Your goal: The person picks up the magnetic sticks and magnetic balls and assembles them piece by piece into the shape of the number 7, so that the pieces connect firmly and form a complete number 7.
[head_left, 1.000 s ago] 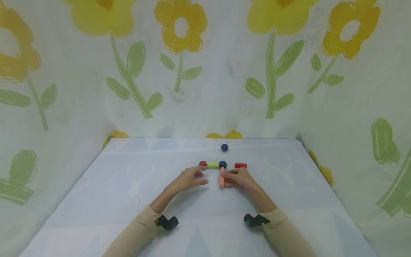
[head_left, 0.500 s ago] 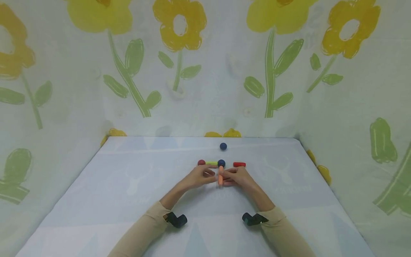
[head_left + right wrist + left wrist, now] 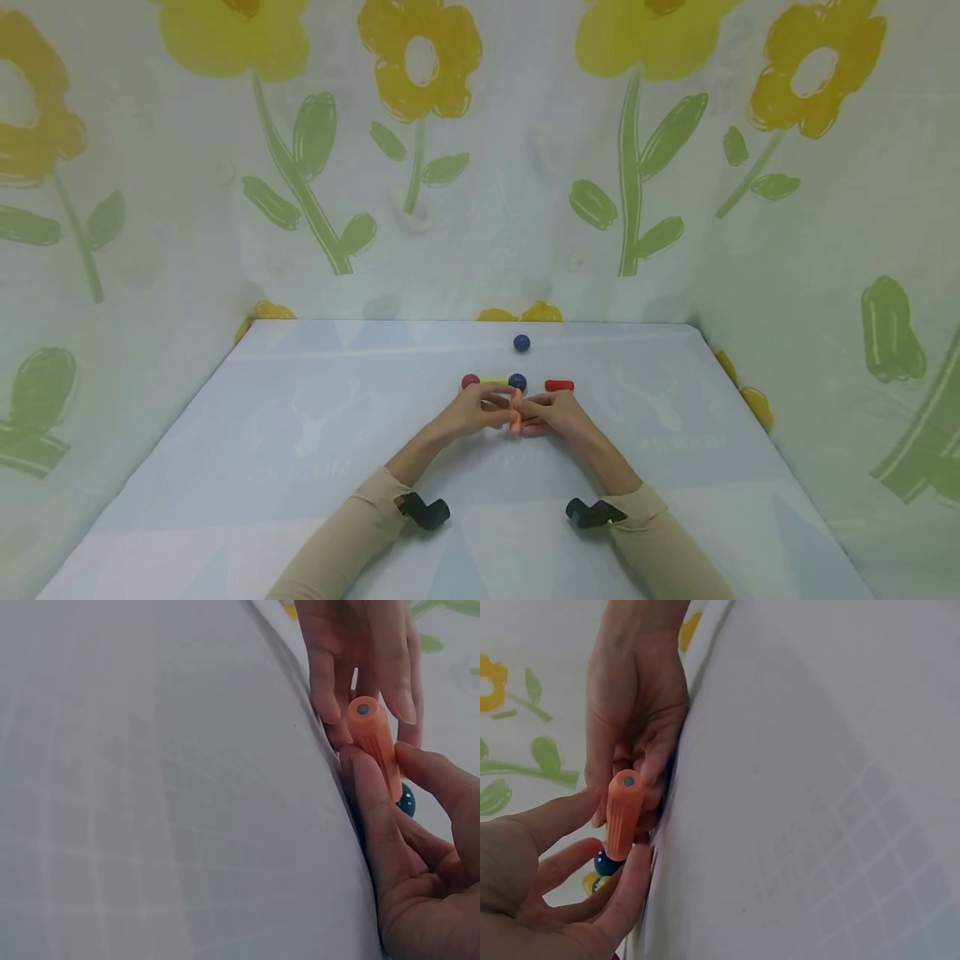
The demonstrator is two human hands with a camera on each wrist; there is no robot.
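My right hand [image 3: 561, 412] pinches an orange magnetic rod [image 3: 373, 739] between thumb and fingers. The rod points toward me, with a round grey metal spot on its near end. At its far end sits a dark blue ball [image 3: 517, 382]. From that ball a yellow-green rod [image 3: 493, 381] runs left to a red ball [image 3: 470, 381]. My left hand [image 3: 467, 411] reaches in from the left, fingers spread about the orange rod [image 3: 624, 814]; its thumb overlaps the rod in the head view. In the left wrist view, the right hand [image 3: 637, 705] shows beyond the rod.
A loose red rod [image 3: 559, 385] lies right of the blue ball. Another dark blue ball [image 3: 522, 342] rests farther back on the pale, cloth-covered table [image 3: 315, 517]. Flower-printed cloth walls [image 3: 495, 208] stand behind the table and at both sides.
My left hand has moved right, from beside the red ball to the orange rod. My right hand keeps its pinch on the rod. The view has shifted slightly.
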